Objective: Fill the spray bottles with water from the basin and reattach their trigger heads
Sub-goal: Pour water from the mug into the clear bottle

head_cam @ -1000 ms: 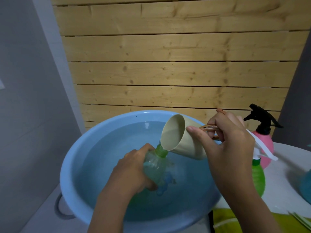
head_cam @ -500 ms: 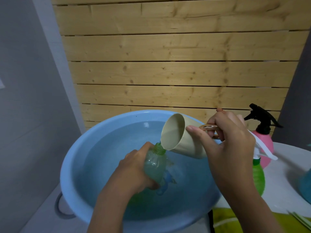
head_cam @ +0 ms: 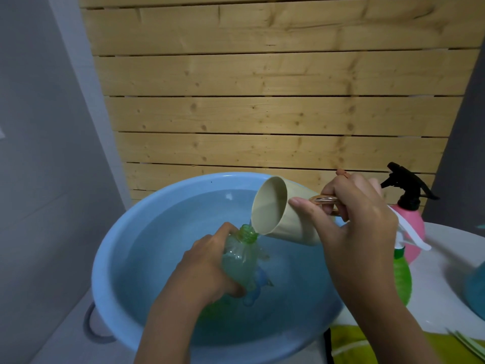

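Left hand (head_cam: 207,269) wraps the body of the open green bottle (head_cam: 242,261), fingers curled tight, thumb up near the shoulder. The bottle has no trigger head and is tilted. Its bare neck points toward 1 o'clock and sticks out clear of the grip. The base is hidden behind the hand. It sits low inside the blue basin (head_cam: 110,248); can't tell if it touches the water (head_cam: 178,232).

Right hand (head_cam: 359,227) holds the beige cup (head_cam: 288,216), fingers hooked through the copper-coloured handle (head_cam: 324,199), thumb straight along the cup wall. Cup is tipped nearly on its side, mouth facing 9 o'clock, lower lip just above the bottle neck. A thin trickle seems to run from lip to neck. Cup body lies at 2 o'clock from the neck.

At 3 o'clock from the basin, on the white surface (head_cam: 441,258):
- pink bottle (head_cam: 414,232), black trigger head (head_cam: 406,185), upright
- green spray bottle (head_cam: 401,277), white trigger head (head_cam: 410,233), just in front of the pink one, partly behind the right wrist

Teal object (head_cam: 476,290) is cut off at the far right edge. Yellow-green cloth (head_cam: 349,345) at 5 o'clock. Wooden slat wall (head_cam: 262,101) at 12.
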`<state>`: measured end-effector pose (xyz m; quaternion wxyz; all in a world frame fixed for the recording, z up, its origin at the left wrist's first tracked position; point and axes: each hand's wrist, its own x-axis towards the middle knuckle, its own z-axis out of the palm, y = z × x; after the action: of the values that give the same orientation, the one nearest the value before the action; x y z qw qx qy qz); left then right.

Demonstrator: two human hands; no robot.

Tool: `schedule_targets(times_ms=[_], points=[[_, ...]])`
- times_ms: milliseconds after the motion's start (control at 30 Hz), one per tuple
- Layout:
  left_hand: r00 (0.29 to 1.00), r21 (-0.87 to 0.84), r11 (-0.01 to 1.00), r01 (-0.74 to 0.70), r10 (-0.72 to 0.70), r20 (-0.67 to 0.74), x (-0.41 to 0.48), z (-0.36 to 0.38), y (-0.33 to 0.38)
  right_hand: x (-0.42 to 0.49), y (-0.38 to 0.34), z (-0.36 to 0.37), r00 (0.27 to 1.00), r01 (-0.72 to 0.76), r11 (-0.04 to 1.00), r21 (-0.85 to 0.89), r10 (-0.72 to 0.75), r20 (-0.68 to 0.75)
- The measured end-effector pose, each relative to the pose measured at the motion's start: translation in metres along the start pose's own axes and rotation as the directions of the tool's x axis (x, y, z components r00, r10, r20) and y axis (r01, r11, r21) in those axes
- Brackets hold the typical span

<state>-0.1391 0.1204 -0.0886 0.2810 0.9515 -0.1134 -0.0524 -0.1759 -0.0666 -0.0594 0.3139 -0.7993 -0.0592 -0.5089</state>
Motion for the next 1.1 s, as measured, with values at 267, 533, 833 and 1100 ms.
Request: schedule_targets(times_ms=[267, 533, 833, 1100], points=[[1.000, 0.009, 1.000, 0.005, -0.005, -0.001, 0.0019, 0.0002, -0.0011, -0.0009, 0.0009, 0.0009, 1.000, 0.027, 1.000, 0.004, -0.027, 0.000], [1.000, 0.055, 0.998, 0.027, -0.027, -0.010, 0.0022, 0.0016, -0.0033, -0.0012, 0.0024, 0.0007, 1.000, 0.019, 1.000, -0.002, -0.018, 0.014], [0.999, 0.074, 0.997, 0.033, -0.032, -0.011, 0.0019, 0.0013, -0.0039, -0.0008, 0.0025, 0.0003, 0.998, 0.059, 0.998, -0.017, -0.059, 0.018], [0.999, 0.077, 0.996, 0.041, -0.040, -0.003, 0.0016, 0.0005, -0.0028, -0.0003, 0.0008, -0.0005, 0.996, 0.084, 0.996, -0.023, -0.084, 0.017]])
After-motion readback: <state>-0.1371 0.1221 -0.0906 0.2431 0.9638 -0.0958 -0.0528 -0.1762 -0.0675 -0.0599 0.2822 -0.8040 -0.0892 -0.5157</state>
